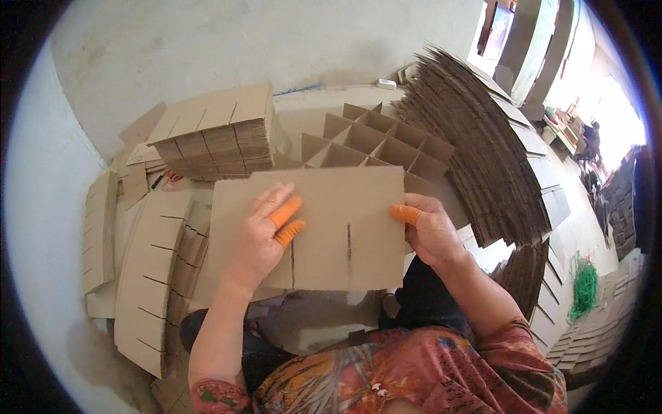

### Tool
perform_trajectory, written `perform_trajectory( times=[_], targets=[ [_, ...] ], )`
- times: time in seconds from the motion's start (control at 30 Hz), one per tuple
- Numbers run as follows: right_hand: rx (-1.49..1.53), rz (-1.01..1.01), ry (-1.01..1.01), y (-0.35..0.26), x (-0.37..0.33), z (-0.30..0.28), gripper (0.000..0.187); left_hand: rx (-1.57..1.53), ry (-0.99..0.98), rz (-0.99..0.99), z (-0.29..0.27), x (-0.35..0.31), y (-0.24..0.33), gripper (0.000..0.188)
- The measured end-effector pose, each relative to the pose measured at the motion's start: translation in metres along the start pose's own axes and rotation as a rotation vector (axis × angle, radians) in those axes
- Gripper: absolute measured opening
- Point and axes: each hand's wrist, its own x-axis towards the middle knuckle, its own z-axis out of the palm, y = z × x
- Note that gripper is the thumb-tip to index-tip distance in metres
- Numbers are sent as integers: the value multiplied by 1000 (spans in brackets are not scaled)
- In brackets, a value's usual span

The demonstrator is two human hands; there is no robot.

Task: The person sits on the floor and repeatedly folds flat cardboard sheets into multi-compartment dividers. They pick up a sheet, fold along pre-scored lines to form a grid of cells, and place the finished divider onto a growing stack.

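Observation:
A brown slotted cardboard sheet (331, 200) is held up in front of me, with two dark slots running into its lower half. My right hand (431, 228) grips its right edge, the thumb in an orange finger cot on the front and the fingers partly hidden behind. On the sheet's left part lies my left hand (262, 234), slightly blurred, its fingers apart and not wrapped round an edge. Two of its fingertips wear orange cots. Just beyond the sheet stands an assembled cardboard grid divider (376, 138), its near part covered by the sheet.
A neat stack of slotted cardboard (217, 131) stands at the far left. Nearer left are more slotted pieces (148, 276). A long, curved pile of dividers (476, 138) leans along the right. Green string (584, 286) lies on the floor at the far right. A wall (241, 41) rises behind.

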Motion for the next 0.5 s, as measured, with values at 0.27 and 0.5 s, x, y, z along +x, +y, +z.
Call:
perform_trajectory(
  times=[0.27,0.5],
  targets=[
    [-255,-636,389,-21,-32,-3,13,-417,547,-487,-31,-8,-25,43],
    [-722,-760,363,-5,-50,2,13,-666,473,-410,-14,-2,-59,51]
  ],
)
